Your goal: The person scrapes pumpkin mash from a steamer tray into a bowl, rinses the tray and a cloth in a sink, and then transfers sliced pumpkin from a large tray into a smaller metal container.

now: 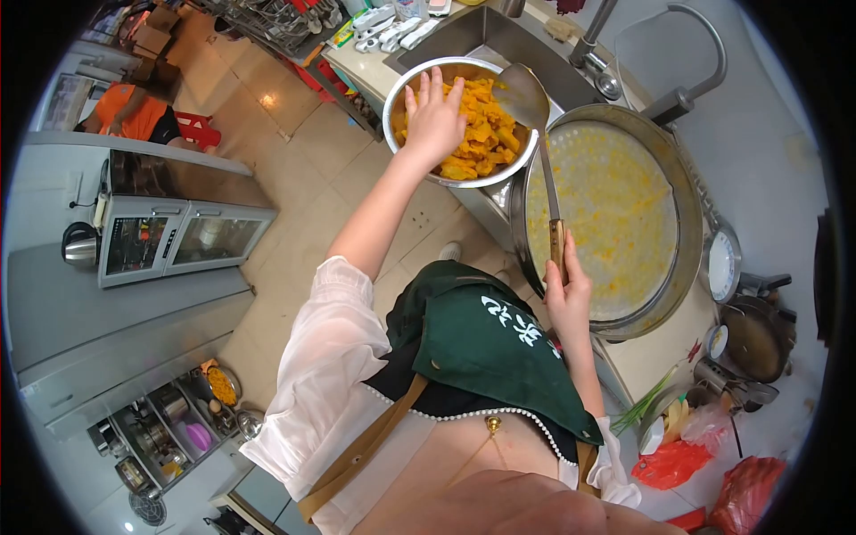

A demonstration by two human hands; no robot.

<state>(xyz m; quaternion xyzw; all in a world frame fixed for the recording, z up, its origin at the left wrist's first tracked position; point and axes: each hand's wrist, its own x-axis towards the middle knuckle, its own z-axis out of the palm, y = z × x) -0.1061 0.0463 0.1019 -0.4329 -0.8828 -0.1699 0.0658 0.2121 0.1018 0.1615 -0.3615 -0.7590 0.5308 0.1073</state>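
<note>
A steel bowl (393,105) full of orange chunks (481,134) stands at the sink's near edge. My left hand (434,116) lies over the bowl's left part, fingers spread, on or just above the chunks; contact is not clear. My right hand (569,283) is wrapped round the wooden handle of a metal spatula (526,94), whose broad blade rests at the bowl's right side over the chunks. Under the handle is a large round steamer pan (682,259) lined with pale cloth (615,205) that bears yellow-orange bits.
Behind the bowl is a sink (486,40) with a faucet (588,55). Right of the pan are a wok (753,334), a white bowl (722,263) and red bags (673,464). A cabinet (178,223) stands left. A person in orange (134,111) sits in the left background.
</note>
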